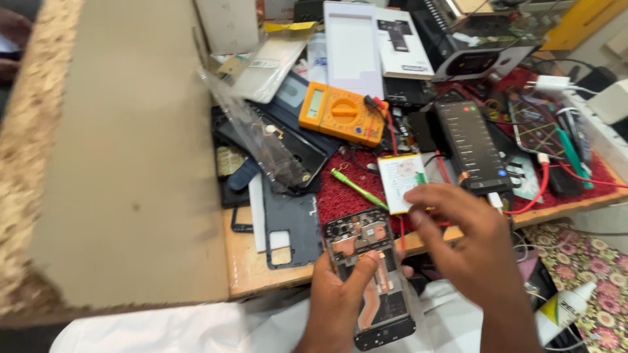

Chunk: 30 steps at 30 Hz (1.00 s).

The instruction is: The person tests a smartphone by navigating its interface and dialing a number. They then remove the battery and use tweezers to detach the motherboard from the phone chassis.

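A big sheet of brown cardboard fills the scene left of the orange multimeter and hides that end of the wooden counter. Right of the multimeter lies a black smartphone with its screen lit, cabled at its near end. Below the multimeter, past the counter's front edge, the left hand grips an opened phone frame, back cover off, thumb pressed across its middle and the other fingers clenched behind it. The right hand hovers below and right of the multimeter, fingers bent and loose, their tips at the near edge of a flat white phone battery that lies on the red mat; whether they already pinch it cannot be told. Judging from this, the frame is best held level and steady, and the battery taken by its edges, unbent. A green-handled tool lies just left of the battery (its tip is too small to read). The frame's lower end is blurred and both wrists are cut off.
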Available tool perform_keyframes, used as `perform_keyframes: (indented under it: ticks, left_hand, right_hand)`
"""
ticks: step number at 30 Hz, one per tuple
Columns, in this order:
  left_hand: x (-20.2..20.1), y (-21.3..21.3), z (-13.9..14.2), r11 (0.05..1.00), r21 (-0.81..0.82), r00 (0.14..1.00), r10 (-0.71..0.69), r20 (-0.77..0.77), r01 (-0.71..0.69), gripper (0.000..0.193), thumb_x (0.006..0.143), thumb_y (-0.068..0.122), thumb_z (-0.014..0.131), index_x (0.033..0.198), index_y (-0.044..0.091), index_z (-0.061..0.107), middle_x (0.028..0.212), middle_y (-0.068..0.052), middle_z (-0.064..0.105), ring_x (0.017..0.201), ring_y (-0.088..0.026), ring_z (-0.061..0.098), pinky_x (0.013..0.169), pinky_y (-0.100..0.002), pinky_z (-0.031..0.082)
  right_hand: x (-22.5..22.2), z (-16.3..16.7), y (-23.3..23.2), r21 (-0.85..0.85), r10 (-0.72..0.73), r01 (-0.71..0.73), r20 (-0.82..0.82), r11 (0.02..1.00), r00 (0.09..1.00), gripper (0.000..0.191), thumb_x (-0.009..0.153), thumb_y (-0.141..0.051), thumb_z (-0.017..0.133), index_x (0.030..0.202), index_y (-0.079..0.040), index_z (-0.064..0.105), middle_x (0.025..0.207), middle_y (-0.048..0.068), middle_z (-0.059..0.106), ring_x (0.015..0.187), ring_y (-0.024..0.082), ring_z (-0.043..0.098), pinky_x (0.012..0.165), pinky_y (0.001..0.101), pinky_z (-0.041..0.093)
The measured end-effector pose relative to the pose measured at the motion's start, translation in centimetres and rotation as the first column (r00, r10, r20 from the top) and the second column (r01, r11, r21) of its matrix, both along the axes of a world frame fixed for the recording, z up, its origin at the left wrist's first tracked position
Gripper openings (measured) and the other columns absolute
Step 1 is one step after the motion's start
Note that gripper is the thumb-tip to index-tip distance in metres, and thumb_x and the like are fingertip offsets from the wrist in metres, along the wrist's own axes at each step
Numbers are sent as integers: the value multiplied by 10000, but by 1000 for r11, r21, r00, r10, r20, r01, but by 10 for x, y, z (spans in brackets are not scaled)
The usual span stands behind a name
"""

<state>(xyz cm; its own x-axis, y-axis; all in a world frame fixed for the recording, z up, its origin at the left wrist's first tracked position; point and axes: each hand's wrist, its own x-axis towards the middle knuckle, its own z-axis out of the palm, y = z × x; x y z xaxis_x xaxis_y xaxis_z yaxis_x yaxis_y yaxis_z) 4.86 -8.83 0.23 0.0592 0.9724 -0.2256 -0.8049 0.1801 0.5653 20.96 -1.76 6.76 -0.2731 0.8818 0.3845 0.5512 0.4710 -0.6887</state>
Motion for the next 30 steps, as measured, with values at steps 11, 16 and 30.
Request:
perform_keyframes:
  ticks: [11, 16, 30]
  left_hand:
    - [-6, 10, -3, 972, -231, 999, 35, 5, -33, 369, 861, 37, 577, 1221, -40, 600, 943, -277, 766, 778, -347, 781, 653, -461, 653]
    - [-1, 8, -12, 996, -86, 999, 36, 4, -36, 309, 920, 44, 592, 1209, -62, 595, 975, -269, 765, 816, -331, 778, 696, -407, 647]
    - [0, 9, -21, 996, -89, 1000, -11, 26, 14, 309, 932, 54, 583, 1219, -59, 588, 989, -277, 760, 854, -342, 783, 704, -427, 656]
  right_hand:
    - [19, -15, 46, -83, -130, 144, 158, 986, 979, 301, 834, -186, 755, 1117, -83, 736, 1121, 79, 726, 894, 203, 726, 738, 338, 599]
    - [-12, -19, 43, 193, -23, -73, 451, 978, 892, 215, 777, -169, 796, 973, -87, 761, 1131, 121, 657, 1086, 339, 596, 919, 463, 504]
    - [38, -4, 63, -284, -62, 207, 445, 936, 893, 294, 797, -126, 778, 1082, -58, 754, 948, 99, 775, 805, 197, 766, 767, 344, 595]
